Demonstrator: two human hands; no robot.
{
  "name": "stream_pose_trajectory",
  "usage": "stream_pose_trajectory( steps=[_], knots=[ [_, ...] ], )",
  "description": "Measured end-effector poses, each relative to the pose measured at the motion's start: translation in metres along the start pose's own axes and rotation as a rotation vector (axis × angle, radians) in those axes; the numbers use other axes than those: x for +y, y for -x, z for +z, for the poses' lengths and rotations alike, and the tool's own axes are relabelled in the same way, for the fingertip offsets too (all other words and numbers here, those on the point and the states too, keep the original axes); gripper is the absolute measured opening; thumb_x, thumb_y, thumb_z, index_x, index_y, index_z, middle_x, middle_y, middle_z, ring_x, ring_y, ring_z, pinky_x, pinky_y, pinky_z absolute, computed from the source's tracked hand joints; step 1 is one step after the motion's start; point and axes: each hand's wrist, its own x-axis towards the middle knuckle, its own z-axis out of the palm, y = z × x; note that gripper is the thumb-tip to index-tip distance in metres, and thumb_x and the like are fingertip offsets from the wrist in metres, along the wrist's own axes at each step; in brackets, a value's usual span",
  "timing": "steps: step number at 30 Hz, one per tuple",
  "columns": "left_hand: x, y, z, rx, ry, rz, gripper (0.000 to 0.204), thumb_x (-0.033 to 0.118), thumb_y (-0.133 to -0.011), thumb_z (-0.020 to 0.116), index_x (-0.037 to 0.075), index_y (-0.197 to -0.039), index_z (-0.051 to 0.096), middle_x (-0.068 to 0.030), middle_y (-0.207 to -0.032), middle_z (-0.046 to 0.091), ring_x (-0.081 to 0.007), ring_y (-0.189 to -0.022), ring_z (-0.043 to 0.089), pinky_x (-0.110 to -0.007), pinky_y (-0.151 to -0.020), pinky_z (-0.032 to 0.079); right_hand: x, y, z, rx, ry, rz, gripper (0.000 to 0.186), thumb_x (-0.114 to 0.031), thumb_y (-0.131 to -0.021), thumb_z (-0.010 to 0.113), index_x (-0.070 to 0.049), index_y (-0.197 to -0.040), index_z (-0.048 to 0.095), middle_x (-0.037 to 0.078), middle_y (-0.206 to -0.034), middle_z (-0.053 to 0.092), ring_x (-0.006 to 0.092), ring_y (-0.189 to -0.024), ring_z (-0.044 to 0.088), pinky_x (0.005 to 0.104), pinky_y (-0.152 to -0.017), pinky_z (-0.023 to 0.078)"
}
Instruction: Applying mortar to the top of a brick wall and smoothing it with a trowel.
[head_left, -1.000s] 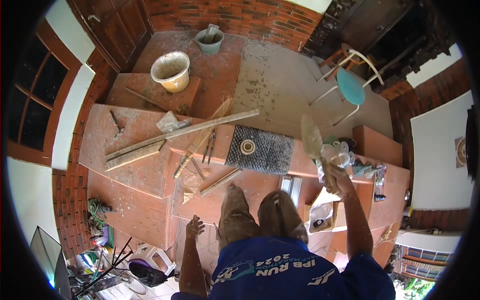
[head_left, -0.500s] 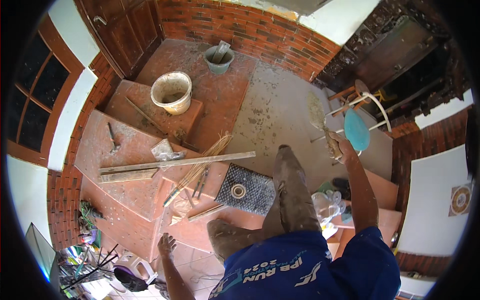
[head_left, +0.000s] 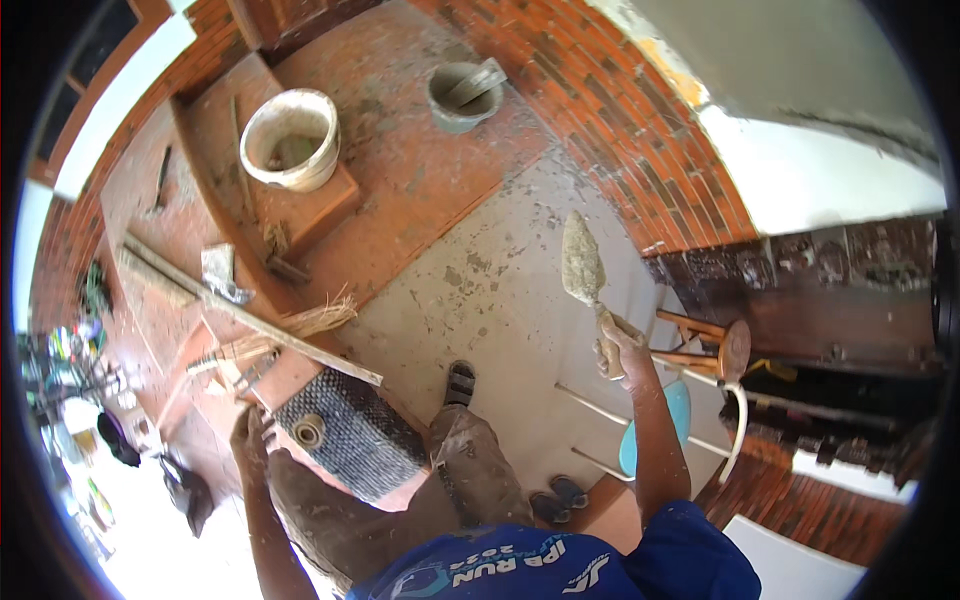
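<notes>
My right hand [head_left: 628, 348] is wrapped round the handle of a mortar-caked pointed trowel [head_left: 582, 262]. The blade points up and away from me, above the grey floor strip. My left hand [head_left: 252, 440] hangs low with its fingers apart and nothing in it. Beside it in view is a dark woven mat [head_left: 375, 440] with a round, ring-shaped roll [head_left: 309, 431] on it. A bundle of thin sticks, like a broom [head_left: 322, 317], and a long wooden plank [head_left: 250, 310] lie just beyond. My sandalled foot [head_left: 460, 384] stands on the grey floor.
A white bucket [head_left: 312, 178] stands on the red step, and a grey bucket [head_left: 460, 122] holding a flat tool [head_left: 476, 84] is farther back. A turquoise chair [head_left: 676, 412], wooden stool [head_left: 735, 352] and loose sandals [head_left: 567, 492] are at the right. A brick wall [head_left: 610, 130] borders the floor.
My view has turned right, and I have stepped so that one foot shows on the grey floor. The trowel stays in my right hand. My left hand now appears beside the mat.
</notes>
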Motion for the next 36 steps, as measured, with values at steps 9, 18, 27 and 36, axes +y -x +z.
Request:
stream_pose_trajectory(
  steps=[9, 18, 27, 36],
  knots=[
    [0.051, 0.04, 0.056, 0.228, 0.084, 0.011, 0.053, 0.042, -0.093, 0.057, 0.001, -0.126, 0.053, -0.0131, -0.114, 0.061, -0.0201, -0.095, 0.062, -0.029, -0.074, 0.047, -0.092, -0.106, -0.025, -0.049, 0.183, 0.058, 0.042, -0.028, -0.088, 0.065, -0.008, -0.124, 0.056, 0.006, -0.069, 0.057, 0.0124, -0.047, 0.052, 0.0254, -0.04, 0.042],
    [0.022, -0.012, 0.269, 0.02, 0.245, -0.128, 0.031, 0.024, -0.093, 0.06, -0.002, -0.11, 0.06, -0.0062, -0.088, 0.066, -0.0142, -0.073, 0.065, -0.024, -0.061, 0.051, -0.162, -0.28, 0.022, -0.137, 0.148, 0.147, 0.029, -0.029, -0.09, 0.061, -0.011, -0.112, 0.059, 0.006, -0.07, 0.057, 0.014, -0.049, 0.052, 0.0273, -0.04, 0.042],
    [0.062, -0.238, 0.465, -0.206, 0.107, -0.11, 0.045, 0.035, -0.094, 0.057, -0.002, -0.119, 0.058, -0.0099, -0.1, 0.067, -0.0164, -0.087, 0.065, -0.027, -0.071, 0.05, -0.23, -0.526, 0.107, -0.212, 0.493, 0.004, 0.024, -0.029, -0.088, 0.063, -0.007, -0.098, 0.058, 0.006, -0.069, 0.057, 0.0138, -0.047, 0.052, 0.0277, -0.038, 0.041],
    [0.101, -0.476, 0.69, -0.602, 0.643, -0.275, 0.075, 0.057, -0.092, 0.048, 0.001, -0.141, 0.033, -0.0221, -0.135, 0.045, -0.035, -0.119, 0.049, -0.047, -0.095, 0.041, -0.243, -0.75, 0.185, -0.228, 1.172, -0.21, 0.036, -0.044, -0.088, 0.06, -0.008, -0.089, 0.062, 0.006, -0.062, 0.057, 0.016, -0.044, 0.053, 0.0324, -0.038, 0.042]
  ],
)
